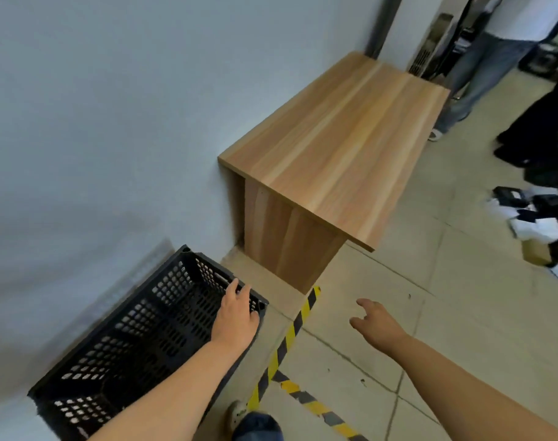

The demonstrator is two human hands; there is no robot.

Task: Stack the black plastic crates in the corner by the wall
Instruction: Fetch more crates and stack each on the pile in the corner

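Note:
A black perforated plastic crate (pixel 134 338) stands against the pale wall at the lower left, open side up. It seems to sit on top of others, but what is beneath it is hidden. My left hand (pixel 238 316) lies on the crate's right rim near its far corner, fingers curled over the edge. Over the floor to the right of the crate, my right hand (pixel 374 323) hangs free with its fingers spread and nothing in it.
A wooden desk (pixel 335 138) stands against the wall just beyond the crate. Yellow-and-black tape (pixel 290 335) marks the tiled floor. People's legs (pixel 475 74) and a pile of boxes and clutter (pixel 538 218) are at the right.

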